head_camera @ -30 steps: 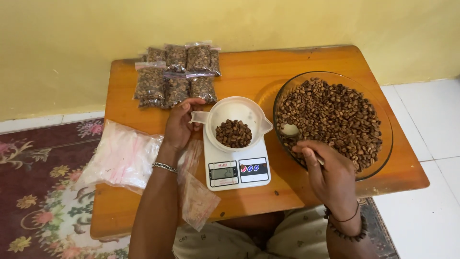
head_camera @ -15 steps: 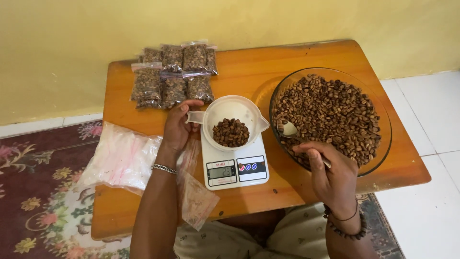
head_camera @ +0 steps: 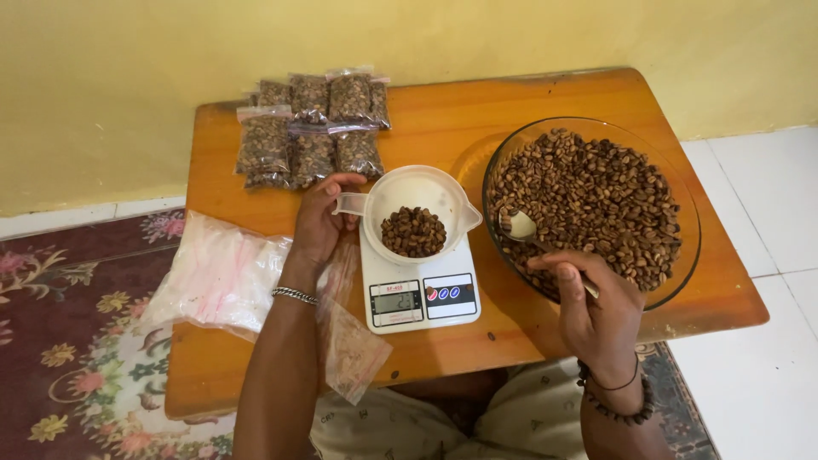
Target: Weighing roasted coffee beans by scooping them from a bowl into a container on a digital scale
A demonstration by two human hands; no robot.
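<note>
While the view has drifted slightly against the earlier picture, both hands keep their places. At near right, the right hand (head_camera: 596,311) is closed round a metal spoon (head_camera: 530,232), its bowl resting among brown beans in the wide glass bowl (head_camera: 682,200). At centre, the left hand (head_camera: 322,220) pinches the handle of the white plastic measuring cup (head_camera: 415,213), standing on the white digital scale (head_camera: 422,285). At far left lie clear sealed bean packets (head_camera: 308,128).
</note>
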